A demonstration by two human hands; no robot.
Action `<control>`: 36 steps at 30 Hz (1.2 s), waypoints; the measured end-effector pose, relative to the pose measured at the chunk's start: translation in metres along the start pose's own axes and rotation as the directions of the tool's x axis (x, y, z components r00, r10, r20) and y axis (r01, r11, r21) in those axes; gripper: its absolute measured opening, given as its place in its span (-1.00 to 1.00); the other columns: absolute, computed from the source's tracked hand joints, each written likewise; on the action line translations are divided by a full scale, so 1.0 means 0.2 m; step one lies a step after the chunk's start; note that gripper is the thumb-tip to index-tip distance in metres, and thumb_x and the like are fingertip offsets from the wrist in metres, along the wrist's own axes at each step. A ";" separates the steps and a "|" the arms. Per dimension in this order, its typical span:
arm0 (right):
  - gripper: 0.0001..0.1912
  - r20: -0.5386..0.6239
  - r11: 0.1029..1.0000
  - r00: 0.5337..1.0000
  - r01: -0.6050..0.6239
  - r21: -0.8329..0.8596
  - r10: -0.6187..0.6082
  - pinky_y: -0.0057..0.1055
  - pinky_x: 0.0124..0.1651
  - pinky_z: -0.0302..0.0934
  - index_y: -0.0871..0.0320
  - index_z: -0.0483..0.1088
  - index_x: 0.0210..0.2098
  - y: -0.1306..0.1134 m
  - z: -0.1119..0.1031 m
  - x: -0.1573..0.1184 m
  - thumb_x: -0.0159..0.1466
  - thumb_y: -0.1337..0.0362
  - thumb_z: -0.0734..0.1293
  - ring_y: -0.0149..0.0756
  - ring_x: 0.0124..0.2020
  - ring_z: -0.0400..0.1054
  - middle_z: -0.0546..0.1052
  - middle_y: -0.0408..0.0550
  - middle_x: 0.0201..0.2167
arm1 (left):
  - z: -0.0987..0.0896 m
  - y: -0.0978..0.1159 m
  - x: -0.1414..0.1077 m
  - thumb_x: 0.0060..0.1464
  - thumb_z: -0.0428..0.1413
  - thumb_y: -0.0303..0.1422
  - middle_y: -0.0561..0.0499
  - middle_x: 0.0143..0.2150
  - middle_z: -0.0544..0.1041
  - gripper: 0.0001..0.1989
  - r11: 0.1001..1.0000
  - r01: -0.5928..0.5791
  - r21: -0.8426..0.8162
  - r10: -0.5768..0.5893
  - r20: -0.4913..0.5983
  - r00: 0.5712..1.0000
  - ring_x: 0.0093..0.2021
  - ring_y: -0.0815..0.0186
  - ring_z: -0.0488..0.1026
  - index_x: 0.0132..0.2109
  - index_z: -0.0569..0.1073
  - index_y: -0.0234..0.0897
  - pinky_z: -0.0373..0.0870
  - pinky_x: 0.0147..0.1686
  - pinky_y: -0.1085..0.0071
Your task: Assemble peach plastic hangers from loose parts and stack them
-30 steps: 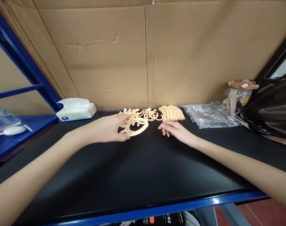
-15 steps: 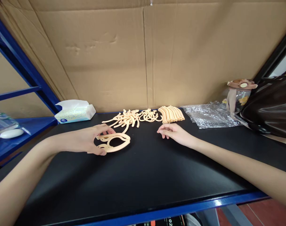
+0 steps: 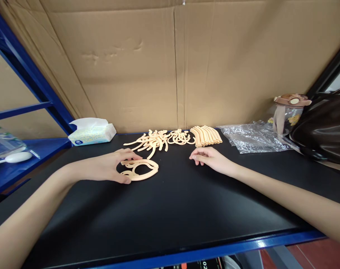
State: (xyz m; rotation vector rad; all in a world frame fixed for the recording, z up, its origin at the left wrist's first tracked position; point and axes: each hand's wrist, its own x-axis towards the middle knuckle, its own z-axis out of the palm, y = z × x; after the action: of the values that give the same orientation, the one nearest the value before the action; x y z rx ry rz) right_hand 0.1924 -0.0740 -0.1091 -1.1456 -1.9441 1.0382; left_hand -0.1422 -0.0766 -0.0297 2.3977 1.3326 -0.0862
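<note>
My left hand (image 3: 118,166) grips a peach-coloured folded plastic hanger (image 3: 155,170) by its left end, thumb on the near side and fingers on the far side. The hanger lies low at the black tabletop, its curved arms and inner rings facing up; my palm hides its left end. My right hand (image 3: 207,158) rests on the table to the right, fingers loosely curled, and I see nothing in them. Behind the hands are a loose pile of curved peach hanger parts (image 3: 155,141), a smaller heap of hook-shaped pieces (image 3: 179,137) and a neat row of arm pieces (image 3: 206,136).
A tissue pack (image 3: 93,132) sits at the back left. Towards the right lie a crumpled clear plastic bag (image 3: 250,138), a water bottle (image 3: 289,116) and a dark brown bag (image 3: 326,130). Cardboard (image 3: 130,67) walls off the back; a blue metal edge (image 3: 186,254) runs along the front.
The whole view has shifted slightly, so everything sits a little further right. My left hand keeps its hold on the hanger; my right hand stays curled in the same spot.
</note>
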 end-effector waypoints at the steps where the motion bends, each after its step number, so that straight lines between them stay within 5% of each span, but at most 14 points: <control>1: -0.75 0.000 1.000 1.000 0.000 -0.002 0.000 -0.44 -0.41 0.14 0.20 0.42 -0.32 0.00 0.00 0.00 0.21 0.14 0.24 -0.39 -0.46 0.28 0.41 -0.12 -0.52 | 0.00 -0.02 0.00 -0.09 0.17 -0.11 -0.03 0.19 0.27 -0.41 1.000 -0.006 0.012 0.006 -0.014 1.000 0.09 0.07 0.32 0.14 0.32 0.01 0.28 0.06 0.22; 9: -0.77 0.003 1.000 1.000 0.002 -0.001 -0.002 -0.44 -0.41 0.16 0.19 0.42 -0.33 0.00 0.00 -0.01 0.22 0.17 0.23 -0.38 -0.46 0.29 0.41 -0.12 -0.52 | 0.02 -0.10 0.02 -0.07 0.14 -0.01 -0.02 0.26 0.18 -0.34 0.998 -0.006 0.068 0.009 -0.048 0.999 0.20 0.01 0.20 0.20 0.25 0.07 0.19 0.13 0.16; 25: -0.77 0.018 1.000 1.000 0.005 -0.004 -0.005 -0.44 -0.39 0.14 0.19 0.42 -0.33 0.00 0.00 -0.01 0.22 0.17 0.23 -0.39 -0.45 0.28 0.40 -0.13 -0.51 | 0.01 -0.06 0.00 -0.11 0.14 0.07 -0.08 0.34 0.04 -0.16 0.992 0.082 0.092 -0.076 -0.058 0.995 0.28 -0.03 0.06 0.28 0.09 -0.04 0.14 0.16 0.11; 36: -0.77 0.040 0.999 0.999 0.022 -0.040 -0.020 -0.43 -0.37 0.14 0.19 0.42 -0.33 0.01 -0.01 -0.01 0.23 0.16 0.23 -0.37 -0.44 0.31 0.42 -0.13 -0.51 | 0.02 -0.03 0.05 0.05 -0.02 0.08 -0.01 0.15 0.34 -0.37 0.998 0.065 -0.025 -0.069 -0.266 0.962 0.07 0.12 0.33 0.18 0.24 -0.14 0.32 -0.02 0.33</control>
State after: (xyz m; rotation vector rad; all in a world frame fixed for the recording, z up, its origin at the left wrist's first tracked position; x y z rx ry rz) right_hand 0.1959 -0.0745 -0.1092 -1.1323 -2.0122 1.0213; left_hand -0.1413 -0.0663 -0.0371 2.4155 1.5257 0.2366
